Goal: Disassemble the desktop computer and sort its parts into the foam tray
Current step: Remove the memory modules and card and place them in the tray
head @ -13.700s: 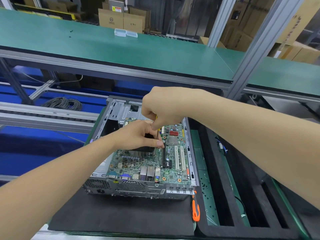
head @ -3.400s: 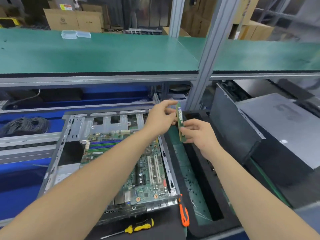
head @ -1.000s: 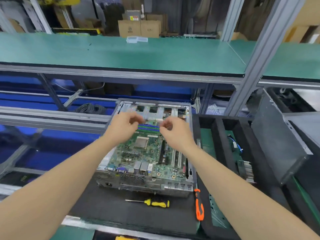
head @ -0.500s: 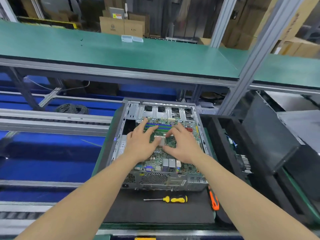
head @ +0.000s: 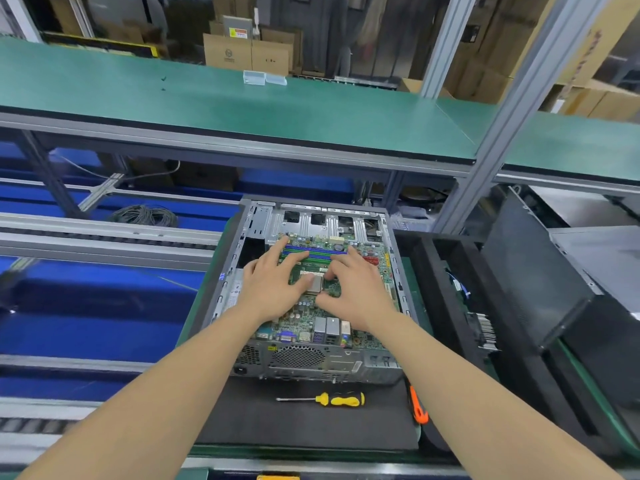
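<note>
The desktop case (head: 304, 362) lies open on a dark mat (head: 304, 420) at the near middle of the bench, its rear ports facing the person. Its top cover is off and the motherboard (head: 332, 306) is still seated inside. No cooler sits over the CPU socket, so the bare CPU (head: 313, 284) shows, and the blue and green memory slots (head: 315, 253) along the far edge look empty.

The left hand (head: 273, 289) rests on the board with its fingers spread wide, the fingertips reaching toward the memory slots and the thumb beside the CPU. The right hand (head: 353, 292) mirrors it from the right, fingers loosely splayed, thumb and forefinger close around the socket. Neither hand visibly holds anything. Whether they are working the socket latch or only bracing the board, I cannot tell.

The black foam tray (head: 446, 306) stands just right of the case. One compartment holds what looks like a finned heatsink (head: 485, 332), and farther back a part with blue cabling (head: 459, 289) shows. A dark panel (head: 533, 278) leans at the tray's right side.

In my judgement the task is well past halfway: the CPU and the motherboard itself remain to be lifted out and sorted. A yellow screwdriver (head: 332, 399) lies on the mat near the case, with an orange-handled tool (head: 417, 407) to its right.
</note>
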`<state>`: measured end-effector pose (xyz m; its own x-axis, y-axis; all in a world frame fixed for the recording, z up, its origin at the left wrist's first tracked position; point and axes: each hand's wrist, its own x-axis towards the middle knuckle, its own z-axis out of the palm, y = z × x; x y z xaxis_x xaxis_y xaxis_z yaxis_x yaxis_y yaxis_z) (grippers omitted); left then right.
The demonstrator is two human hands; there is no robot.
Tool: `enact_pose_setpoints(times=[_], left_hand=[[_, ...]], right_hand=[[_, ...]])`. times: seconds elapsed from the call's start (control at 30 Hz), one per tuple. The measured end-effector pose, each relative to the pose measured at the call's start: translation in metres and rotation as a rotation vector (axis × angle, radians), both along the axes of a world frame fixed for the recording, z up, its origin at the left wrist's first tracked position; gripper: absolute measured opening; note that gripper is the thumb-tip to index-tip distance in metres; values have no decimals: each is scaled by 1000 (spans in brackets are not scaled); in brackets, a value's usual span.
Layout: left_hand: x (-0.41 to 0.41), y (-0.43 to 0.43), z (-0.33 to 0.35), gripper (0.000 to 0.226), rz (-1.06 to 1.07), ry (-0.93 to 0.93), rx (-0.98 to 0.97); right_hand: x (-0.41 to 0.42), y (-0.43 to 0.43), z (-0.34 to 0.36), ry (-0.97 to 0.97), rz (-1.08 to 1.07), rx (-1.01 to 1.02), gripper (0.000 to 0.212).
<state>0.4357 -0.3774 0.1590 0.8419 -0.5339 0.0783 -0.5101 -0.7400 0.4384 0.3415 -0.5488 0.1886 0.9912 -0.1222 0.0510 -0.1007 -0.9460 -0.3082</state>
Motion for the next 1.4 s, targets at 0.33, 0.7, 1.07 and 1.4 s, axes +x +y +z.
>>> enact_pose_setpoints(times=[0.33, 0.7, 1.07, 1.4], left_hand=[[-2, 0, -1, 53, 3, -20, 21], [-14, -2, 11, 72, 60, -37, -45], [-37, -31, 21, 61, 260, -325, 303], [-34, -34, 18, 71, 247, -414, 353]], right_hand=[[3, 3, 10, -16, 45, -106, 39], [33, -23, 16, -94, 178, -209, 34], [44, -32, -2, -94, 81, 22, 46], [48, -32, -9, -111, 59, 3, 49]])
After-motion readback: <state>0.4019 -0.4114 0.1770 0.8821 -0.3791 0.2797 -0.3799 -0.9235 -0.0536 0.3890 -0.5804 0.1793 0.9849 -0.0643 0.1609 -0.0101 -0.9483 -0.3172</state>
